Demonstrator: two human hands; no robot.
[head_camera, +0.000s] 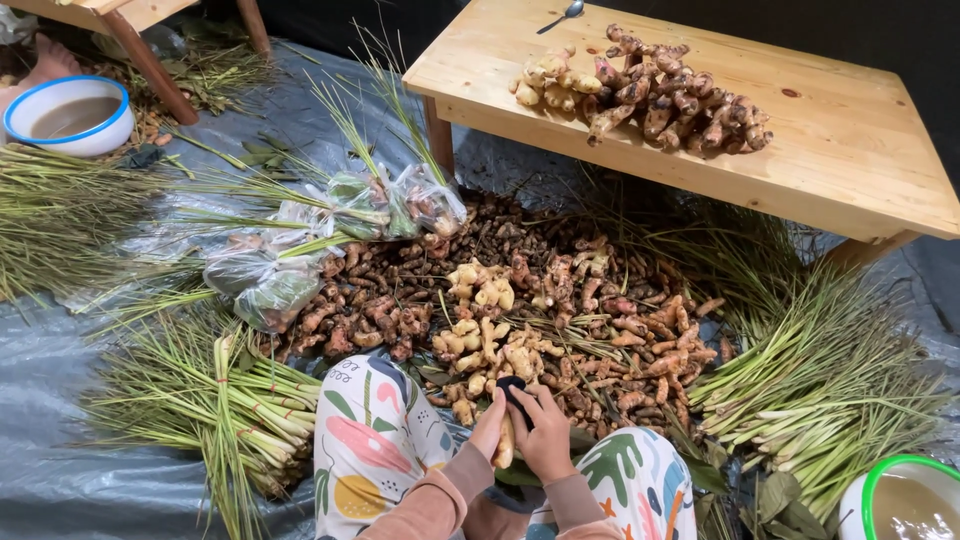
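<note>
My left hand (487, 424) and my right hand (546, 438) meet between my knees, at the near edge of a heap of roots (520, 290) on the floor. A pale piece of ginger root (505, 446) stands upright between the hands, with my left hand gripping it. A small black object (513, 388) is held in the fingers of my right hand, against the top of the root. I cannot tell what kind of object it is. My knees in white patterned trousers (370, 430) frame the hands.
A low wooden table (850, 130) at the back right carries a pile of roots (650, 95) and a spoon (560, 15). Lemongrass bundles (230, 400) (820, 380) flank the heap. Plastic bags (300, 250) lie left. Bowls of murky water (68, 112) (905, 500) stand far left and near right.
</note>
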